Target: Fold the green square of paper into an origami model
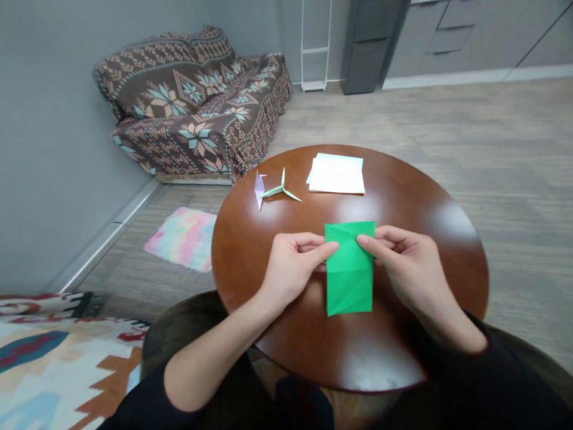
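Note:
A green sheet of paper (350,275), folded into an upright rectangle with crease lines across it, is held above the table. My left hand (298,263) pinches its upper left edge, thumb in front and fingers behind. On the upper right edge my right hand (407,257) grips it the same way, its thumb pressed on the front near the top. The fingers behind the paper are partly hidden. Beyond my hands, a purple folded paper piece (259,190) and a light green three-pointed folded paper piece (282,189) touch or overlap on the table.
A stack of white and pale blue paper sheets (338,174) lies at the far side of the round brown table (242,251). A patterned sofa (192,113) stands behind it to the left. A pastel fluffy mat (183,239) is on the floor.

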{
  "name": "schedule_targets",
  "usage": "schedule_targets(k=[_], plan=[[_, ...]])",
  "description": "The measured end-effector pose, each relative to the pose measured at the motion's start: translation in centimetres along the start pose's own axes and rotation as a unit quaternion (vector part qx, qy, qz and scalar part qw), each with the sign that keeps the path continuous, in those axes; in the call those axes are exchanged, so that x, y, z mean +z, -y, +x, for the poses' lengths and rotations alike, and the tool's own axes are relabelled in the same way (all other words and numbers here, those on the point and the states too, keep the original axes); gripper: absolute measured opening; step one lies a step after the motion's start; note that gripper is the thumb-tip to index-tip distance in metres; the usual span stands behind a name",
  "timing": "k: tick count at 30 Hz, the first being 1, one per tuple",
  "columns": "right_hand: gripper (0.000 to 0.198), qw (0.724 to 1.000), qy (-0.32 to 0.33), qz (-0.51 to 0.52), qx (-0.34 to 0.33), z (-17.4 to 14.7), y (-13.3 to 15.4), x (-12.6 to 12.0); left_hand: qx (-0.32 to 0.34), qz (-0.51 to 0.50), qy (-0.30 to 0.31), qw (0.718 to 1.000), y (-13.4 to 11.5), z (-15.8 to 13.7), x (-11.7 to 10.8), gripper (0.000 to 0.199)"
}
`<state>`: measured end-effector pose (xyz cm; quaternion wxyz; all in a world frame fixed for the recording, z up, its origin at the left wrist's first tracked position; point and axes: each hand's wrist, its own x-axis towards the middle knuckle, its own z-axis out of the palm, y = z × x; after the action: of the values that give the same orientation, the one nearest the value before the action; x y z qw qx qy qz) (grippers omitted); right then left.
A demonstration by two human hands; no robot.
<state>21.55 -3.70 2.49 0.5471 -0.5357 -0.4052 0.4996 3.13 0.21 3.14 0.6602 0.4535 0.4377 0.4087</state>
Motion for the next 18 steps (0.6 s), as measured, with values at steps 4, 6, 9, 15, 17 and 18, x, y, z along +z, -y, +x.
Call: schedule_targets(k=[4,6,9,15,17,18], plan=[[0.024,0.995,0.080,0.029,0.045,-0.1,0.0,0.2,0.034,-0.004,-0.025,0.999,-0.1,0.3,-0.3,0.023],[0.025,0.995,0.081,0.021,0.060,0.0,0.0,0.0,0.022,-0.013,-0.010,1.000,-0.4,0.5,-0.6,0.024],[0.025,0.996,0.058,0.009,0.067,0.4,0.1,-0.7,-0.032,-0.030,0.042,0.998,-0.9,0.8,-1.2,0.027],[0.024,0.996,0.052,0.010,0.070,0.7,0.1,-1.2,-0.100,-0.016,0.112,0.989,-1.4,1.0,-1.7,0.029],[0.024,0.996,0.053,0.011,0.072,0.7,0.1,-1.1,-0.105,-0.013,0.113,0.988,-1.4,1.0,-1.7,0.029],[0.024,0.996,0.053,0.011,0.073,0.7,0.1,-1.1,-0.105,-0.013,0.111,0.988,-1.3,1.0,-1.7,0.029]])
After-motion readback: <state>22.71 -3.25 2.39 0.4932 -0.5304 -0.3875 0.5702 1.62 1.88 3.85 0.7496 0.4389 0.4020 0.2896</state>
